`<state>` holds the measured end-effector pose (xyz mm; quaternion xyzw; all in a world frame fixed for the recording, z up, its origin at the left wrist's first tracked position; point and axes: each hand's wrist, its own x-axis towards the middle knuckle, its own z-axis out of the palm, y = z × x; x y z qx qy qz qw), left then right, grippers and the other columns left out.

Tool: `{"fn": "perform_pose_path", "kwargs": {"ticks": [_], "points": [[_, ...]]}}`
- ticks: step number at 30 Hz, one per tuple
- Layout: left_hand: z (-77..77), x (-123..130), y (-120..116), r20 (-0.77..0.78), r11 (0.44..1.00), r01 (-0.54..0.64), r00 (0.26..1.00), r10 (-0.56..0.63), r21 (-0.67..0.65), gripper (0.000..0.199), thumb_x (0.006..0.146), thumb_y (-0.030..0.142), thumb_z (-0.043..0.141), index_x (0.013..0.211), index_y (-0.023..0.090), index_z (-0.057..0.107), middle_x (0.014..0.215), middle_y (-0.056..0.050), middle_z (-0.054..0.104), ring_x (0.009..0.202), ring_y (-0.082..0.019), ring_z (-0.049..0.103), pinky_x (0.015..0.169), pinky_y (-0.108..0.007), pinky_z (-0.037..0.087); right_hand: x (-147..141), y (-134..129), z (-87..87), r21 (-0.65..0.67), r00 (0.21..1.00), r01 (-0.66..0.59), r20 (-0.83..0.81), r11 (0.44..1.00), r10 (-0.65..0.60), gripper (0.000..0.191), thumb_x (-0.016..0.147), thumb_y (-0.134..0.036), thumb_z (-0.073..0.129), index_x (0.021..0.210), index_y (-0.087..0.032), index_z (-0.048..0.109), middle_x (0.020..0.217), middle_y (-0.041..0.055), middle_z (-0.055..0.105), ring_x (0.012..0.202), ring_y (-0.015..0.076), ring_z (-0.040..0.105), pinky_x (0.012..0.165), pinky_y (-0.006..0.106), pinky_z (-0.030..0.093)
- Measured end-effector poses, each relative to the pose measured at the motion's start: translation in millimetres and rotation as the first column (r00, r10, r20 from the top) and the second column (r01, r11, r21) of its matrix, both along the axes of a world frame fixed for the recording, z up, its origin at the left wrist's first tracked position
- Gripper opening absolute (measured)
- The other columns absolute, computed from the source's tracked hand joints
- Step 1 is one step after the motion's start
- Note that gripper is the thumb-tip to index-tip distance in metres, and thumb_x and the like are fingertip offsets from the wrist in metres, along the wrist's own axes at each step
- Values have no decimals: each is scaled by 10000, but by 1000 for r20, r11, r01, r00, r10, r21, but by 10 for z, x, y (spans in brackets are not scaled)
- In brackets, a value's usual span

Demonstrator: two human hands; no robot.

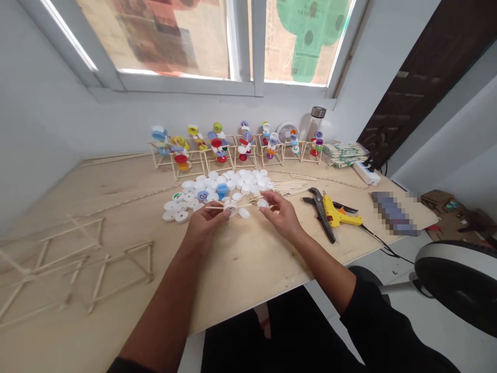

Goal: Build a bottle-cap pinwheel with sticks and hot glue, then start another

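Observation:
Between the thumb and fingers of my left hand (207, 221) is a small assembly of white bottle caps on wooden sticks (230, 209). One stick points left and another runs right, toward my other hand. My right hand (284, 216) pinches a single white bottle cap (263, 204), held a little apart from the assembly. A white cap (244, 213) appears just below the stick; whether it is attached I cannot tell. Behind both hands spreads a pile of loose white caps (243, 178), with a blue cap (222, 190) among them. Several thin sticks (289, 187) lie behind my right hand.
Along the wall stand several stick frames carrying colourful cap wheels (220, 150). Right of my hands lie a yellow glue gun (339, 213) and black-handled cutters (323, 215). Bare stick frames (104, 274) occupy the left side. A power strip (367, 173) sits at the right.

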<state>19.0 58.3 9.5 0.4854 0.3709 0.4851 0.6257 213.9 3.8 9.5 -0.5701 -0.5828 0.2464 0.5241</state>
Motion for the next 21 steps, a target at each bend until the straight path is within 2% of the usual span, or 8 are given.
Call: {"fn": "perform_pose_path", "kwargs": {"ticks": [4,9,12,17,21], "points": [[23,3,4,19,1000,-26,999,27,-15,324,501,291,831,693,156,608,676,29,583,619,-95,530,597,-213,407,-63,135,142,42,985,-31,-167,999,38,365,760,-282,619,1119,-228,579,1012,50,640,892,174,604,729,293,487],[69,-17,13,4,999,-43,999,43,-25,318,511,309,823,687,164,603,647,28,602,599,-105,542,590,-224,402,-89,251,45,24,955,-28,-293,999,34,380,741,-318,649,1104,-234,578,1060,70,630,1001,217,591,807,342,473],[88,-32,17,-7,999,-40,999,40,6,308,524,319,816,685,166,603,670,26,599,638,-113,552,621,-230,413,-52,244,-7,13,948,-75,-310,997,75,397,748,-342,656,1122,-240,571,1064,70,625,1007,220,590,830,357,468],[106,-29,-3,-78,1000,26,997,-26,0,308,554,354,795,718,174,606,701,16,606,645,-126,558,605,-237,413,-34,189,24,29,952,-156,-260,987,158,399,772,-346,654,1150,-256,564,1092,69,629,1016,214,585,843,357,461],[101,-15,-18,-62,999,48,997,-48,8,293,549,322,804,708,172,609,743,7,625,696,-131,576,650,-240,432,-55,170,29,34,956,-192,-220,981,195,388,783,-330,652,1155,-257,567,1091,59,639,1005,205,590,850,349,450]]}}
